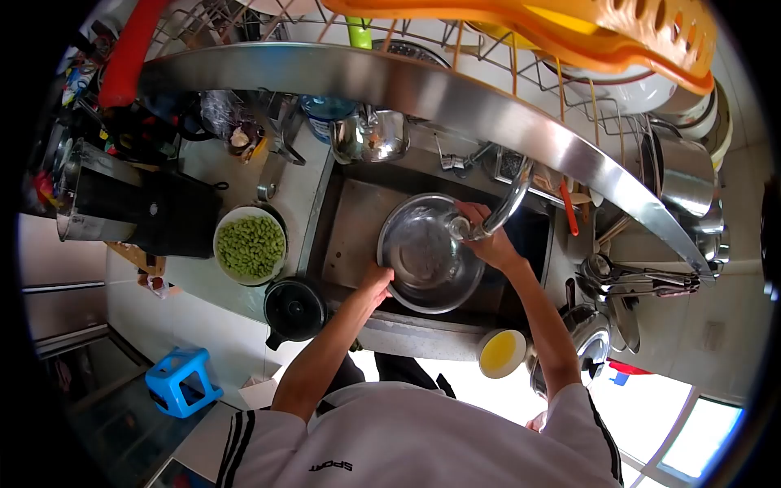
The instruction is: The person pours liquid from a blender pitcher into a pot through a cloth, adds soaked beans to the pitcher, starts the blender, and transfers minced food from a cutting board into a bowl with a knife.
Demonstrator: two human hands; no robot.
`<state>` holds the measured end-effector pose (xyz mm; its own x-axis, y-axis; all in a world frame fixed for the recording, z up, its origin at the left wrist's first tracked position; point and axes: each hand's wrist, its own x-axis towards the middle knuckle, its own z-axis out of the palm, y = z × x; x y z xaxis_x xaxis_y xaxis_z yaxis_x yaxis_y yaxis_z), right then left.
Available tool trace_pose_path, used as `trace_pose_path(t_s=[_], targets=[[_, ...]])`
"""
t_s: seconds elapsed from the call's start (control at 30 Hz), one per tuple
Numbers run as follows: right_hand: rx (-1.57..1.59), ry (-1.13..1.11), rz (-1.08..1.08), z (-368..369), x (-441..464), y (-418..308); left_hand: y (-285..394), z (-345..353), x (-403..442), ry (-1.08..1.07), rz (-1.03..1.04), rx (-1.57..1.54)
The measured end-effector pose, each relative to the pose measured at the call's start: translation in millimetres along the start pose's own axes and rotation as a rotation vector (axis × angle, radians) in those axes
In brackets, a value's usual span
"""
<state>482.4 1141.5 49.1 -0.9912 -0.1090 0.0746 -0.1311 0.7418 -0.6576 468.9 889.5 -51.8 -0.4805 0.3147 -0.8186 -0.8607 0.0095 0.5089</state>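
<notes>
A shiny metal bowl point(423, 260) is held over the sink point(350, 215), tilted slightly, its inside wet-looking. My left hand point(377, 285) grips the bowl's near left rim, thumb on the edge. My right hand point(490, 241) is at the far right of the bowl, its fingers closed around the end of the faucet spout point(514, 195). Whether water is running I cannot tell. On the counter left of the sink stands a white bowl of green beans or peas point(250, 246). Near it sits a black pot point(294, 309).
A metal shelf edge point(366, 65) curves overhead, with an orange slotted utensil point(651, 41) above. At the sink's front right corner stands a bowl of yellow liquid point(502, 353). A metal kettle point(370, 134) is behind the sink. A blue stool point(183, 381) stands on the floor.
</notes>
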Motion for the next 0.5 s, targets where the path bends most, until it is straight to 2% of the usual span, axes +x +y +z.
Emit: trace_pose_path(t_s=[0.03, 0.07, 0.17, 0.23, 0.37, 0.43, 0.5], targets=[[-0.084, -0.005, -0.069, 0, 9, 6, -13, -7, 3, -0.086, -0.014, -0.181], [-0.170, -0.008, -0.135, 0, 21, 15, -31, -17, 22, -0.072, -0.139, -0.200], [-0.483, -0.118, -0.253, -5, 69, 29, -43, -21, 16, -0.076, -0.288, -0.293], [-0.655, -0.127, -0.343, 12, 103, 46, -47, -20, 8, -0.083, -0.296, -0.314], [-0.892, -0.116, -0.140, 44, 146, 73, -54, -31, -1, -0.091, -0.269, -0.313], [-1.023, -0.155, 0.071, 46, 152, 76, -46, -32, -12, -0.085, -0.231, -0.295], [-0.930, -0.083, -0.024, 38, 146, 81, -39, -40, -10, -0.081, -0.284, -0.313]])
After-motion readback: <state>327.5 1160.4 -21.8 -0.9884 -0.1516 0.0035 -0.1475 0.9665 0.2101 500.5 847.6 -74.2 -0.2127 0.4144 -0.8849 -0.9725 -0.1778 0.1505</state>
